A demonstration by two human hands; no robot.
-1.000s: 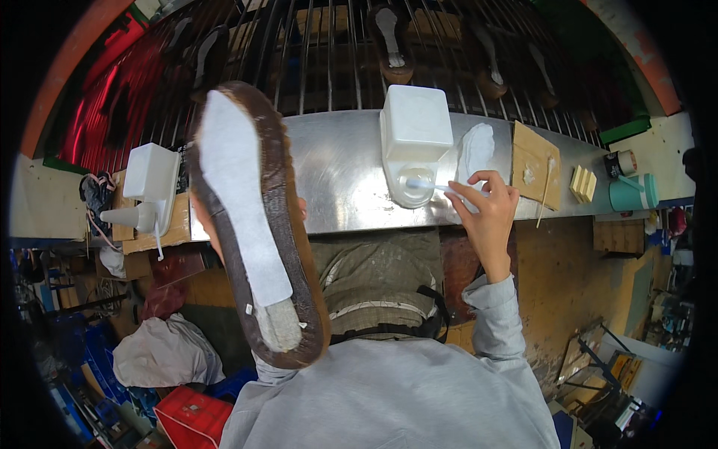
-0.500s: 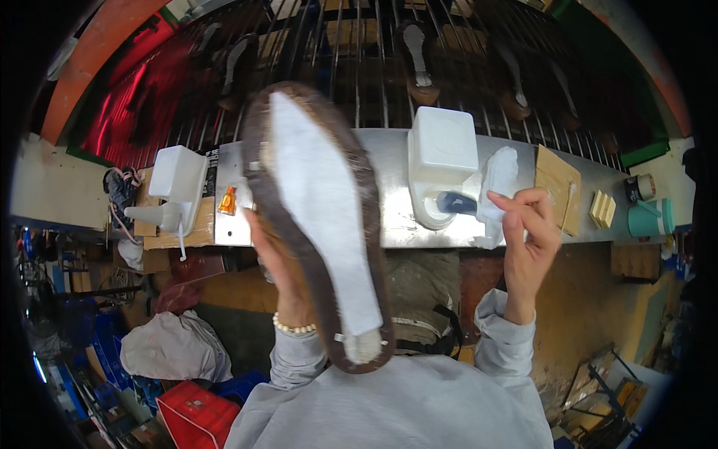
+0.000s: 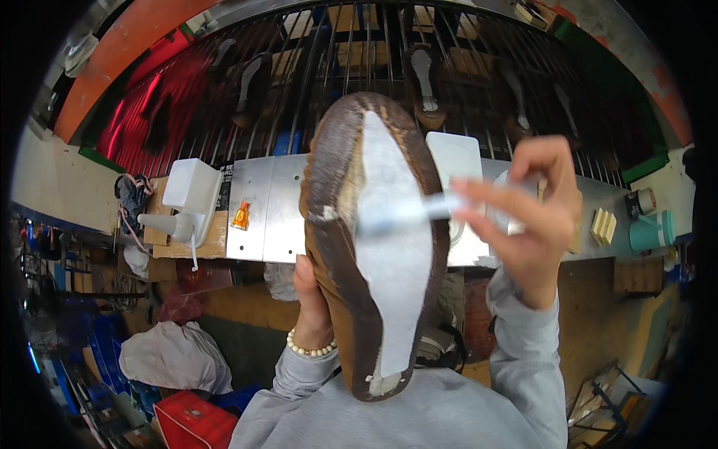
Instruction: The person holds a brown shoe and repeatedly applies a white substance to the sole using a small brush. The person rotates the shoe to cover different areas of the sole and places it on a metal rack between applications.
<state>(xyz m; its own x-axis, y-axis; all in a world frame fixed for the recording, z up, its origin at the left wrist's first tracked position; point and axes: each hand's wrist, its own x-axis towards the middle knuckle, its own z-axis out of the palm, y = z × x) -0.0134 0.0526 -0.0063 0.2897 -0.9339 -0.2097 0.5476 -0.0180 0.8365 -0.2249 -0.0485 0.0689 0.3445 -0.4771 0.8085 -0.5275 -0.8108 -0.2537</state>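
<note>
An upturned brown shoe [image 3: 340, 273], its sole facing me, is held up by my left hand [image 3: 311, 303], which closes round its left side. A long white insert [image 3: 396, 262] lies along the middle of the sole. My right hand [image 3: 542, 221] pinches a small brush [image 3: 419, 213] with a pale handle. The brush is smeared by motion, its tip on or just over the left edge of the white insert. Behind the shoe, a white square-sided container [image 3: 455, 159] stands partly hidden on the metal bench.
A metal bench [image 3: 280, 187] crosses ahead. On its left are a white squeeze bottle [image 3: 193, 187] on cardboard and a small orange bottle [image 3: 241, 215]. Pale wooden blocks [image 3: 603, 226] and a teal mug [image 3: 649, 232] stand right. Beyond, a metal-bar rack [image 3: 359, 52] holds several shoes.
The shoe has shifted right and turned more upright. My right hand has brought the brush up from beside the white container, leftward to the sole.
</note>
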